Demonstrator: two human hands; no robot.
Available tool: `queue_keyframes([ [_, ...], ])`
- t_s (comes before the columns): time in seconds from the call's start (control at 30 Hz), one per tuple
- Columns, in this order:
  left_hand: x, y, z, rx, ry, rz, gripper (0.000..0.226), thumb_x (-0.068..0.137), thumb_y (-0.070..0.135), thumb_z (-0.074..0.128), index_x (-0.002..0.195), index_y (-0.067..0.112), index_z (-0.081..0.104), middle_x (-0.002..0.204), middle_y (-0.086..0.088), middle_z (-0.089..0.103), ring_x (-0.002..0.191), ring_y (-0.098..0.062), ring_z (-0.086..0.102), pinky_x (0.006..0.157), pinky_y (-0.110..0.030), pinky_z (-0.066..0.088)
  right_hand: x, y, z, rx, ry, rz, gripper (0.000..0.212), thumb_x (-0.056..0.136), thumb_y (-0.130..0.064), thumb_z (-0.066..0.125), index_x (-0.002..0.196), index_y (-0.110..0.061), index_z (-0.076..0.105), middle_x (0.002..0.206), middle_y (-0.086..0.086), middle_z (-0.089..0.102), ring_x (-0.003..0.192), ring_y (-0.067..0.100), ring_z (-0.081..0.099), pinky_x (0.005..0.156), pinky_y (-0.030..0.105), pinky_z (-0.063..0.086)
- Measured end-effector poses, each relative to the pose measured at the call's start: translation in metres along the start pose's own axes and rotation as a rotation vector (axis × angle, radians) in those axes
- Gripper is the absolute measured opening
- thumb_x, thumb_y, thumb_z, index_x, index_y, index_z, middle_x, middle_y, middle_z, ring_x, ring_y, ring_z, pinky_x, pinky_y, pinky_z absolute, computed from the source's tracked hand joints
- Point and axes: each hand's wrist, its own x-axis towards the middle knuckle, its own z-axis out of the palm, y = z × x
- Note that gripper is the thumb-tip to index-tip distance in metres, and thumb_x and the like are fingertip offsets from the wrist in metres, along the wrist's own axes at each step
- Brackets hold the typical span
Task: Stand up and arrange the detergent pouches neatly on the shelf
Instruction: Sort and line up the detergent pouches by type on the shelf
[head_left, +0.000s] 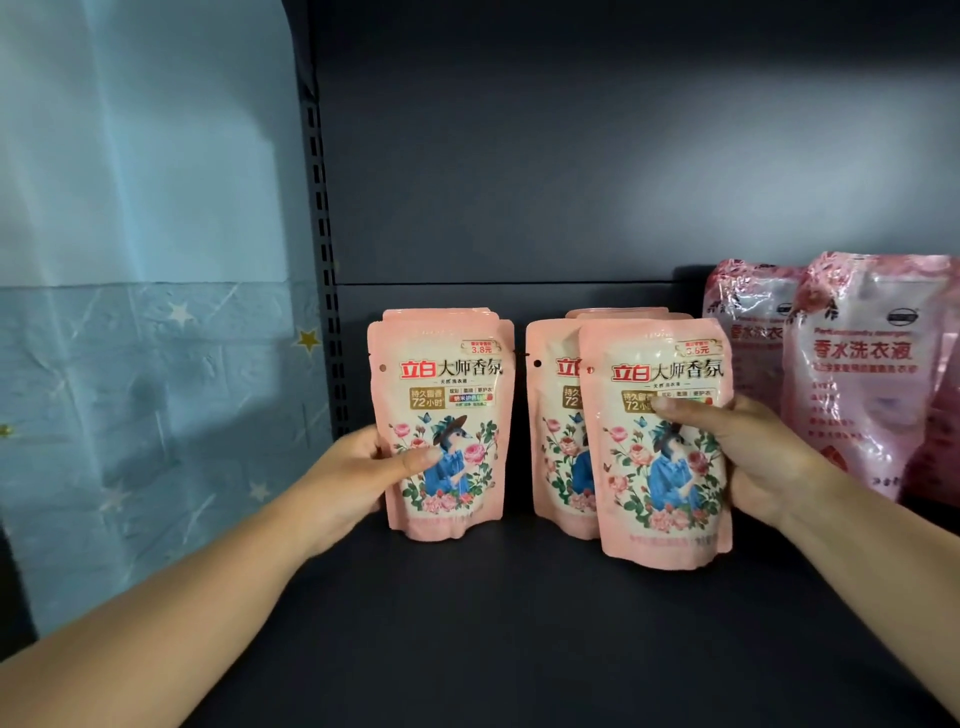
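Note:
Small pink detergent pouches with a rose print stand upright on the dark shelf (467, 623). My left hand (358, 467) grips the left pouch (441, 415) by its left edge, thumb across the front; at least one more pouch stands right behind it. My right hand (753, 457) holds the front right pouch (660, 441) by its right edge, thumb on the front. Just behind and left of that one stands another pouch (550, 431), with more tops showing behind it.
Larger pink glossy detergent bags (857, 374) stand at the right end of the shelf, close to my right hand. A slotted shelf upright (324, 260) marks the left side, with a blue starred curtain (145, 312) beyond it. The dark back panel (571, 156) closes the shelf behind.

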Motion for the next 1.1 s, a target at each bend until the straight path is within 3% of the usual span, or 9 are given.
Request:
queue_keyframes([
  [0.37,0.003,-0.002,-0.005,-0.191,-0.039,-0.011,0.033,0.071,0.011,0.065,0.103,0.015,0.060,0.097,-0.003,0.072,0.090,-0.016,0.067,0.071,-0.032,0.052,0.002,0.000,-0.006,0.046,-0.061,0.008,0.035,0.057,-0.016,0.068,0.091,-0.015,0.066,0.080,0.005,0.075,0.071,0.018,0.072,0.070,0.036,0.050],
  [0.5,0.000,0.000,-0.006,-0.216,-0.026,-0.021,0.048,0.067,0.013,0.067,0.113,0.016,0.055,0.107,-0.007,0.067,0.099,-0.021,0.063,0.076,-0.036,0.050,0.000,0.000,-0.005,0.068,-0.092,0.005,0.053,0.047,-0.021,0.079,0.098,-0.014,0.065,0.082,0.005,0.075,0.072,0.019,0.072,0.063,0.034,0.055],
  [0.57,-0.006,0.005,-0.010,-0.205,0.144,0.130,0.047,0.062,0.020,0.068,0.107,0.022,0.054,0.102,-0.002,0.064,0.097,-0.015,0.060,0.080,-0.032,0.047,-0.001,-0.002,-0.003,0.112,-0.126,-0.008,0.045,0.049,-0.020,0.078,0.092,-0.014,0.065,0.078,0.005,0.074,0.069,0.018,0.072,0.054,0.029,0.057],
  [0.67,-0.024,0.018,-0.013,-0.121,0.479,0.501,0.028,0.062,0.032,0.068,0.086,0.028,0.054,0.080,0.008,0.056,0.075,-0.005,0.054,0.073,-0.024,0.042,-0.004,-0.006,0.002,0.211,-0.170,-0.038,0.028,0.060,-0.013,0.065,0.088,-0.013,0.065,0.076,0.004,0.074,0.067,0.018,0.072,0.052,0.027,0.057],
  [0.73,-0.038,0.028,-0.002,-0.121,0.344,0.525,0.033,0.059,0.040,0.078,0.081,0.025,0.058,0.075,0.008,0.062,0.072,-0.006,0.058,0.070,-0.025,0.045,-0.006,-0.007,0.007,0.247,-0.198,-0.054,0.027,0.061,-0.012,0.064,0.088,-0.013,0.065,0.077,0.005,0.074,0.069,0.018,0.072,0.053,0.028,0.057],
  [0.87,-0.048,0.038,0.045,0.170,-0.169,0.228,0.080,0.034,0.081,0.066,0.100,0.037,0.058,0.103,0.013,0.069,0.103,-0.011,0.062,0.095,-0.040,0.047,-0.012,-0.006,0.021,0.275,-0.266,-0.043,0.025,0.062,-0.012,0.063,0.086,-0.012,0.066,0.075,0.006,0.074,0.066,0.019,0.071,0.053,0.029,0.057],
  [0.9,-0.049,0.040,0.056,0.170,-0.232,0.196,0.078,0.029,0.083,0.064,0.096,0.044,0.060,0.105,0.014,0.069,0.104,-0.010,0.062,0.095,-0.041,0.047,-0.013,-0.005,0.023,0.285,-0.279,-0.038,0.025,0.062,-0.011,0.063,0.087,-0.012,0.066,0.075,0.006,0.074,0.065,0.019,0.071,0.053,0.029,0.057],
  [0.97,-0.049,0.041,0.070,0.074,-0.208,0.168,0.069,0.026,0.078,0.070,0.087,0.045,0.063,0.101,0.012,0.070,0.101,-0.012,0.064,0.092,-0.043,0.049,-0.013,-0.004,0.025,0.299,-0.284,-0.033,0.026,0.062,-0.012,0.063,0.088,-0.012,0.065,0.076,0.006,0.074,0.065,0.019,0.071,0.053,0.030,0.057],
  [1.1,-0.045,0.026,0.077,-0.026,-0.023,0.202,0.054,0.047,0.053,0.072,0.097,0.032,0.061,0.094,0.008,0.073,0.094,-0.015,0.068,0.087,-0.044,0.052,-0.012,-0.002,0.019,0.239,-0.252,-0.029,0.030,0.060,-0.012,0.066,0.090,-0.012,0.066,0.080,0.006,0.074,0.071,0.020,0.072,0.056,0.029,0.058],
])
